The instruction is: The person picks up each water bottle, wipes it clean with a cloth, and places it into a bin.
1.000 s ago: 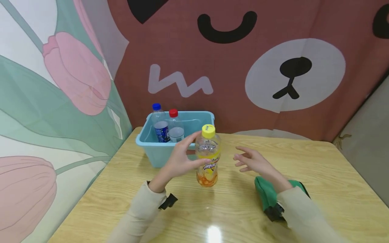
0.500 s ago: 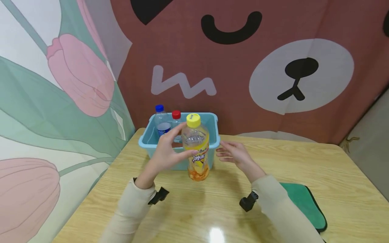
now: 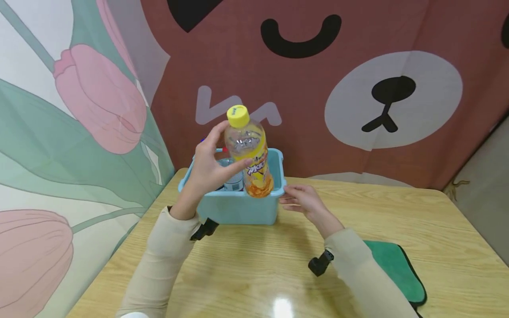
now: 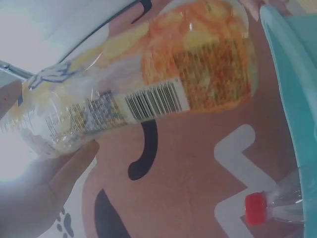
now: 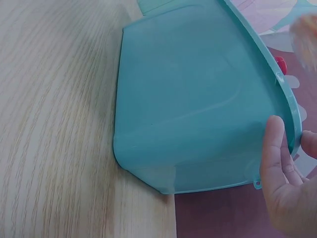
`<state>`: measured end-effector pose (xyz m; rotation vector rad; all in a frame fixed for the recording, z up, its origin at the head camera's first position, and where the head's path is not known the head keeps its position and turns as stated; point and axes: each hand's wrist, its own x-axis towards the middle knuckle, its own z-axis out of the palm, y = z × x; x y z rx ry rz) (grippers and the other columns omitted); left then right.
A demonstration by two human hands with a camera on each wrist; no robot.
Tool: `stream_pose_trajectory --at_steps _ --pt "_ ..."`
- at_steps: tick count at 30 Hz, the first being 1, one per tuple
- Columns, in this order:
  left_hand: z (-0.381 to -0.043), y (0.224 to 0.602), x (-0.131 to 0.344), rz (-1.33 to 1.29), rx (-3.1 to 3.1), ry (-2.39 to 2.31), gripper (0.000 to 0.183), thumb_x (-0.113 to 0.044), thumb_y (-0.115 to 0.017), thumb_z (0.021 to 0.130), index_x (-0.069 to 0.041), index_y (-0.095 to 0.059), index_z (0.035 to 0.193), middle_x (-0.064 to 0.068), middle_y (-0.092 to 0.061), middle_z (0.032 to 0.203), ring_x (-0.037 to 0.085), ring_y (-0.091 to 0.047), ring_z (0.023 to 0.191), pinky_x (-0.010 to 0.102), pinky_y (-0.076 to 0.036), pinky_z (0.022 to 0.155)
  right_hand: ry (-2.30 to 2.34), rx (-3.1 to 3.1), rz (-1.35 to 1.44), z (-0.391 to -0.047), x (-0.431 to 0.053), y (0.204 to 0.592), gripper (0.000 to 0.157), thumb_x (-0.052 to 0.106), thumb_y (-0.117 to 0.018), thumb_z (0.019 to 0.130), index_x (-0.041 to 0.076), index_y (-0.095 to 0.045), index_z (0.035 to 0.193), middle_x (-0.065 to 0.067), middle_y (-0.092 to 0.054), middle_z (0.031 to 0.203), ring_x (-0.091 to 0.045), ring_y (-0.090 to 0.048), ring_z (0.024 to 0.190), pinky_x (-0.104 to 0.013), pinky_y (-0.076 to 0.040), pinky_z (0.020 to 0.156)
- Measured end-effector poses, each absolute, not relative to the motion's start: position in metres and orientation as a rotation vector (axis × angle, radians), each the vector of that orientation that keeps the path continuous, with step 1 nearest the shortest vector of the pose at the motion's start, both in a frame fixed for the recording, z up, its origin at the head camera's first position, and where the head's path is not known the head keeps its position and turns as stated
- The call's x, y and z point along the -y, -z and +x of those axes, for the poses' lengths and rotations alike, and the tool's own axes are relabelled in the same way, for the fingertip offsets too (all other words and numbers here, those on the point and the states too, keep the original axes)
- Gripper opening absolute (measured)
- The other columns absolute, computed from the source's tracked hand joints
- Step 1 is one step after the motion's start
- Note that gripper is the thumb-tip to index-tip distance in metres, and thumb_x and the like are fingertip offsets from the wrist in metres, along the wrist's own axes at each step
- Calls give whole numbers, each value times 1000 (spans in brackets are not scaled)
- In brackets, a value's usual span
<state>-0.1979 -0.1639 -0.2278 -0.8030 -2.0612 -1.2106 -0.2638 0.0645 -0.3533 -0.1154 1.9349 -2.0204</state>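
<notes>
In the head view my left hand (image 3: pixel 207 170) grips a clear plastic drink bottle (image 3: pixel 249 152) with a yellow cap. It hangs tilted above the front of a light blue plastic bin (image 3: pixel 238 211), its orange-patterned base over the rim. The left wrist view shows the bottle's barcode label (image 4: pixel 153 101) close up. My right hand (image 3: pixel 308 204) is at the bin's front right corner; the right wrist view shows its fingers (image 5: pixel 273 153) under the rim and the thumb on the other side, pinching it. Inside the bin stands a red-capped bottle (image 4: pixel 256 208), mostly hidden behind my left hand in the head view.
A green cloth with dark edging (image 3: pixel 395 267) lies on the wooden table (image 3: pixel 246 269), partly under the right sleeve. A blue cap (image 3: pixel 203 140) barely shows behind the left hand. A printed fabric backdrop (image 3: pixel 302 110) hangs behind the table.
The left hand has lifted the yellow-capped bottle up and leftward from in front of the bin to above its rim, tilting it. The right hand has come left to the bin's corner.
</notes>
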Motion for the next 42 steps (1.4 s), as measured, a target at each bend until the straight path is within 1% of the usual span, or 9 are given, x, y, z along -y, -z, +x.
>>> stream_pose_trajectory --at_steps 5,9,12,16,22,30,33,39,42 --pt "-222 229 157 -735 2090 1174 69 -11 -78 71 2 -40 128 13 -51 112 20 -57 94 32 -54 71 2017 -1941 -102 -265 -65 354 37 16 -51 94 -10 -48 120 -11 -65 86 -15 -64 74 -32 -54 71" --pt "-243 242 152 -662 2183 1145 68 -17 -77 73 1 -39 127 13 -48 113 20 -52 96 31 -54 70 2021 -1937 -108 -266 -65 355 37 15 -51 94 -10 -47 121 -14 -64 89 -15 -64 73 -31 -54 70" --pt "-255 254 149 -619 2255 1105 69 -19 -77 73 1 -39 127 13 -47 113 21 -50 98 32 -52 73 2017 -1938 -119 -266 -64 355 38 16 -51 94 -10 -47 122 -13 -64 89 -14 -64 74 -31 -54 70" --pt "-262 269 145 -566 2349 1028 70 -22 -78 71 2 -41 124 13 -50 112 22 -50 98 34 -50 78 2008 -1941 -117 -265 -62 355 37 16 -50 94 -9 -47 122 -7 -64 83 -15 -64 74 -31 -54 71" --pt "-267 289 134 -386 2468 953 68 -29 -79 71 0 -45 122 13 -58 108 23 -55 94 36 -50 76 2014 -1951 -124 -264 -63 355 35 14 -49 95 -10 -47 120 -6 -64 81 -15 -64 73 -29 -54 67" --pt "-278 310 118 -217 2592 977 65 -28 -79 70 2 -47 118 15 -59 105 26 -57 95 38 -49 78 2009 -1964 -117 -266 -64 353 35 13 -48 95 -10 -47 121 -4 -64 79 -13 -64 71 -28 -54 66" --pt "-282 315 115 -192 2632 994 65 -27 -80 69 3 -46 115 16 -58 103 27 -57 93 39 -49 78 2009 -1977 -106 -266 -64 354 34 13 -49 95 -10 -47 121 -6 -64 81 -14 -64 72 -29 -54 66" --pt "-286 325 114 -128 2705 981 67 -25 -80 69 4 -43 116 19 -58 102 30 -57 94 40 -48 79 2006 -1983 -97 -265 -62 353 36 14 -50 94 -10 -48 121 -19 -63 96 -16 -64 74 -29 -54 67" --pt "-287 327 114 -128 2744 953 69 -26 -80 70 5 -41 118 20 -58 103 31 -58 94 41 -49 79 2000 -1994 -96 -265 -62 353 35 14 -50 94 -10 -48 120 -20 -63 97 -16 -64 73 -29 -54 66"
